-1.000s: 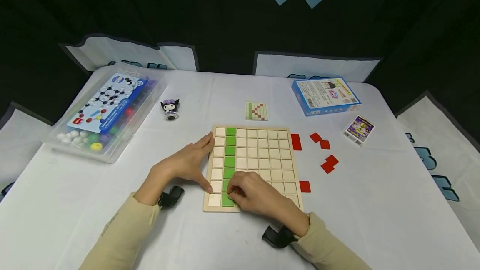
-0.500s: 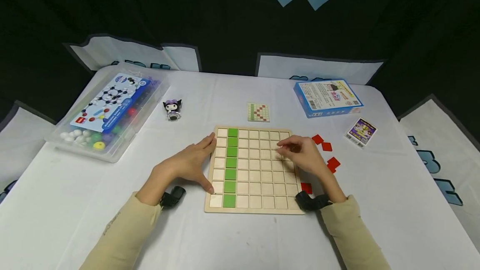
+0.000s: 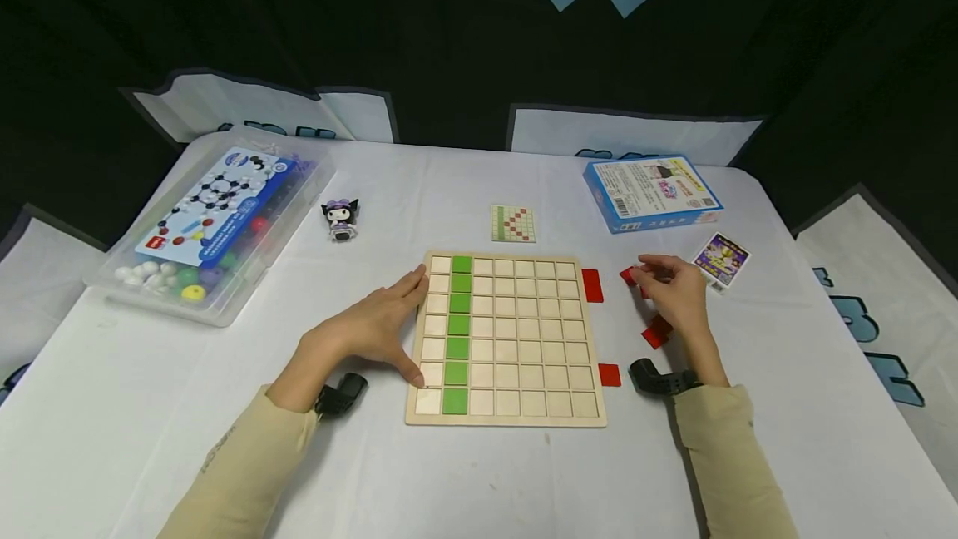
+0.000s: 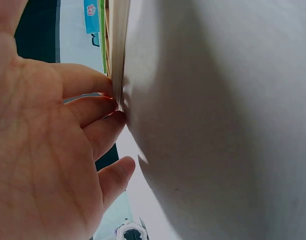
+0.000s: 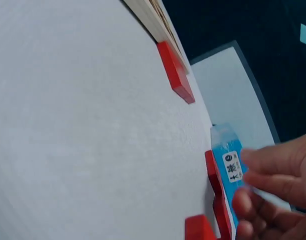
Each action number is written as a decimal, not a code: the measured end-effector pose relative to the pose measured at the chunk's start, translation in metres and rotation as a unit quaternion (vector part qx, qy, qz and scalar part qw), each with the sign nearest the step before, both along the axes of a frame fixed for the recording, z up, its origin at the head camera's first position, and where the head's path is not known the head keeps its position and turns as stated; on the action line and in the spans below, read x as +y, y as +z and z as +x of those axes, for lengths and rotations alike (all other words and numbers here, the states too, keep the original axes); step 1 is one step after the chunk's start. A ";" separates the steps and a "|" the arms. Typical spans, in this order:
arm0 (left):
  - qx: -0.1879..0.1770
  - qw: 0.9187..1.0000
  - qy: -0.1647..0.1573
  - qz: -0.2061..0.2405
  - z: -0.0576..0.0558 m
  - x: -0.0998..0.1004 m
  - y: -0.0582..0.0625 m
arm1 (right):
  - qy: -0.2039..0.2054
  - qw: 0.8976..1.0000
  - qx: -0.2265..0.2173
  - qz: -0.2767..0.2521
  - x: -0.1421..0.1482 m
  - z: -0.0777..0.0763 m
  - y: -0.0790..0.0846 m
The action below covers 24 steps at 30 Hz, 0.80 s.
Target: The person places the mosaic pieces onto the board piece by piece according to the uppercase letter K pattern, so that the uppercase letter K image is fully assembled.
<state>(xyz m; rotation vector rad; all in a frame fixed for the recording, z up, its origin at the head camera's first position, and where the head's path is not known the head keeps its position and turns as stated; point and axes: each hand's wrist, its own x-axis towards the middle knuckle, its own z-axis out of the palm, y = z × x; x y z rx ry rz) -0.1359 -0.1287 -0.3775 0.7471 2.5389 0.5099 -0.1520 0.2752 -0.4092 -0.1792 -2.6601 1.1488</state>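
Observation:
A square wooden grid board point(image 3: 530, 353) lies flat in the head view, with one column of green tiles point(image 3: 457, 325) filling its second column from the left. My left hand point(image 3: 374, 331) is spread along the board's left edge; in the left wrist view its fingertips point(image 4: 119, 117) touch the board's side. To the right of the board, my right hand point(image 3: 677, 294) reaches over loose red tiles, its thumb and forefinger right at one red tile point(image 3: 627, 276). Another pair of red tiles point(image 3: 655, 333) lies just below that hand. In the right wrist view its fingers point(image 5: 273, 160) are apart from each other.
More red tiles point(image 3: 609, 375) lie against the board's right edge. A small pattern card point(image 3: 513, 224) is behind the board. Further out are a blue box point(image 3: 651, 192), a small purple-bordered card box point(image 3: 722, 259), a figurine point(image 3: 340, 219) and a clear plastic case point(image 3: 250, 289).
My right hand has moved from the board's lower green tiles, up across the board, to the loose red tiles at the right. The left hand has stayed at the board's left edge.

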 end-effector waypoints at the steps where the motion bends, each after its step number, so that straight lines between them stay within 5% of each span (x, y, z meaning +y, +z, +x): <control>1: 0.000 1.000 -0.001 0.001 0.000 0.000 0.000 | -0.012 1.000 -0.010 0.004 0.001 0.000 -0.001; 6: 0.000 1.000 0.000 0.004 0.000 0.000 0.000 | -0.011 0.997 -0.060 0.044 0.001 0.002 -0.003; 24: -0.006 1.000 0.001 0.004 0.001 0.000 0.003 | 0.021 0.998 -0.034 0.057 -0.004 0.002 -0.004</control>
